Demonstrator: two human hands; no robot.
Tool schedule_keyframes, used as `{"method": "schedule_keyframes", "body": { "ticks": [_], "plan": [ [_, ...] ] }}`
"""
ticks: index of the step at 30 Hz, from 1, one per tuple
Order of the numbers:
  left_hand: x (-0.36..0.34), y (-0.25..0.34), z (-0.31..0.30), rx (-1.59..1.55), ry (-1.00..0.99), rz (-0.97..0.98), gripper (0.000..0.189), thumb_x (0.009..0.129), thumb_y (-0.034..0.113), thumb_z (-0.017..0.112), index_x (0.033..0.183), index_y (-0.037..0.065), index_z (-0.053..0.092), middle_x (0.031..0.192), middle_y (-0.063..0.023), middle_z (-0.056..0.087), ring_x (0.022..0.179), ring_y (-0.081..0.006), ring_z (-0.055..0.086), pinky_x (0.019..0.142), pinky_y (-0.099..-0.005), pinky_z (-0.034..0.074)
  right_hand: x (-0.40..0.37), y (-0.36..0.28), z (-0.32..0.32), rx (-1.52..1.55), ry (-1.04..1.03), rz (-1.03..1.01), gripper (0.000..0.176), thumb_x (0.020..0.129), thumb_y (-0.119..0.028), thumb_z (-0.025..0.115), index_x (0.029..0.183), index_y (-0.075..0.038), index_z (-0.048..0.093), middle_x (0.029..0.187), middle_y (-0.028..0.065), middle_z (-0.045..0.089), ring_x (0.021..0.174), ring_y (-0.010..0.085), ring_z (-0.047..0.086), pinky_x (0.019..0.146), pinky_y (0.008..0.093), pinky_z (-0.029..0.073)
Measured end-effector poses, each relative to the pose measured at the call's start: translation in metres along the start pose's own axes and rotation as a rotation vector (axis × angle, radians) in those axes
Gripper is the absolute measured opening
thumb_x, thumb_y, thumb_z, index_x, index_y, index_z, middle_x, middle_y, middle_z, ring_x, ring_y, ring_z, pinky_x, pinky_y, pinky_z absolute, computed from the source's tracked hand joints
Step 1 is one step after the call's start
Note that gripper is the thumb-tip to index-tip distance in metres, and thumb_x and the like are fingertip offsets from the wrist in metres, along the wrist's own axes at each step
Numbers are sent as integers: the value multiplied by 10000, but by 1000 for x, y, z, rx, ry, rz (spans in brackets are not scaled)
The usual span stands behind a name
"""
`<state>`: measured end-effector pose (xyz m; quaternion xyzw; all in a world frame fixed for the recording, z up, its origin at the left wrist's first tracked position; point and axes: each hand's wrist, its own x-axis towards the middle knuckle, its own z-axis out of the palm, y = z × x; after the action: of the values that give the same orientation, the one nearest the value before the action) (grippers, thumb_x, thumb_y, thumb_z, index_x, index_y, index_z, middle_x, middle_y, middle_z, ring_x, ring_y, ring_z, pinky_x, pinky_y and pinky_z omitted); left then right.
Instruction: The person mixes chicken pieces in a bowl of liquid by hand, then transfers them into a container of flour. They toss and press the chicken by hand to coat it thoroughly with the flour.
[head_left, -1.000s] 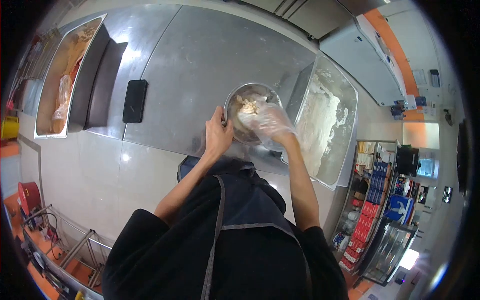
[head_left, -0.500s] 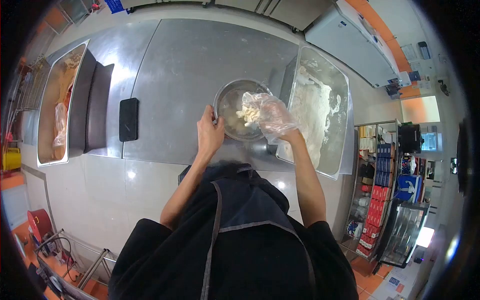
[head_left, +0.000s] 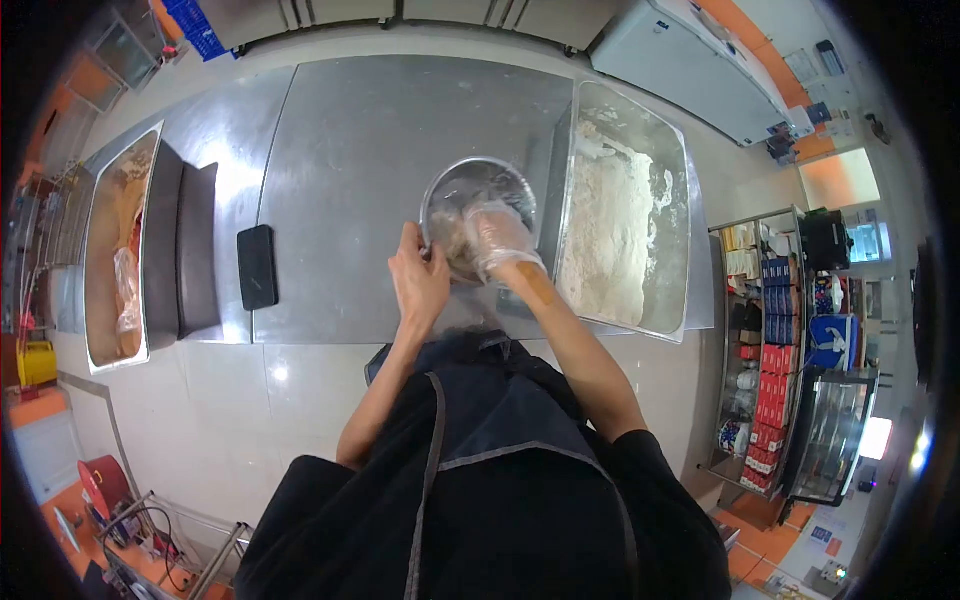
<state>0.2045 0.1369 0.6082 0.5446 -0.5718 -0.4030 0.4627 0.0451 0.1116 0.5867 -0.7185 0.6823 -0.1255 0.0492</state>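
A round metal bowl (head_left: 524,183) with cloudy liquid sits on the steel table. My left hand (head_left: 420,281), bare, grips its left rim, thumb and fingers closed on the edge. My right hand (head_left: 500,238), in a clear plastic glove, reaches down into the bowl. Its fingers are smeared by motion and partly hidden, so whether they hold anything does not show. Pale pieces beside the glove are blurred. Just right of the bowl stands a deep metal pan (head_left: 683,225) with white flour-like powder (head_left: 605,235) in it.
A black phone (head_left: 257,268) lies on the steel table (head_left: 350,130) to the left. Farther left is another deep metal pan (head_left: 170,230) holding brownish contents and a plastic bag. A shelf rack (head_left: 765,350) stands at right, a white chest freezer (head_left: 690,70) beyond the table.
My gloved right hand has moved down and left into the bowl; before, it held a clump of pale pieces above it. My left hand stays on the rim. The view has shifted slightly.
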Motion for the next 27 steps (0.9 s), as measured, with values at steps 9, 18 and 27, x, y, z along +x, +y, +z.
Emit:
{"method": "schedule_keyframes", "body": {
  "ticks": [9, 18, 27],
  "plan": [
    [20, -9, 17, -120, -96, -93, 119, 890, 28, 551, 896, -18, 441, 644, -147, 544, 516, -189, 597, 485, -348, 446, -6, 34, -57, 620, 67, 147, 286, 789, -48, 698, 1073, -41, 662, 1077, 139, 696, 921, 241, 694, 824, 362, 564],
    [39, 25, 47, -216, -166, -63, 120, 886, 24, 544, 942, -41, 461, 778, -142, 601, 609, -207, 658, 440, -377, 568, -21, 83, -150, 1545, 307, 563, 535, 759, -45, 779, 1242, -48, 549, 1207, 119, 597, 1023, 217, 644, 858, 311, 562],
    [40, 37, 53, -207, -191, -88, 108, 914, 25, 522, 976, -45, 469, 888, -164, 627, 660, -234, 683, 509, -357, 595, -108, 180, -136, 539, -119, 337, 471, 813, -171, 736, 1243, -59, 583, 1229, 133, 621, 1083, 288, 634, 937, 408, 517]
  ]
}}
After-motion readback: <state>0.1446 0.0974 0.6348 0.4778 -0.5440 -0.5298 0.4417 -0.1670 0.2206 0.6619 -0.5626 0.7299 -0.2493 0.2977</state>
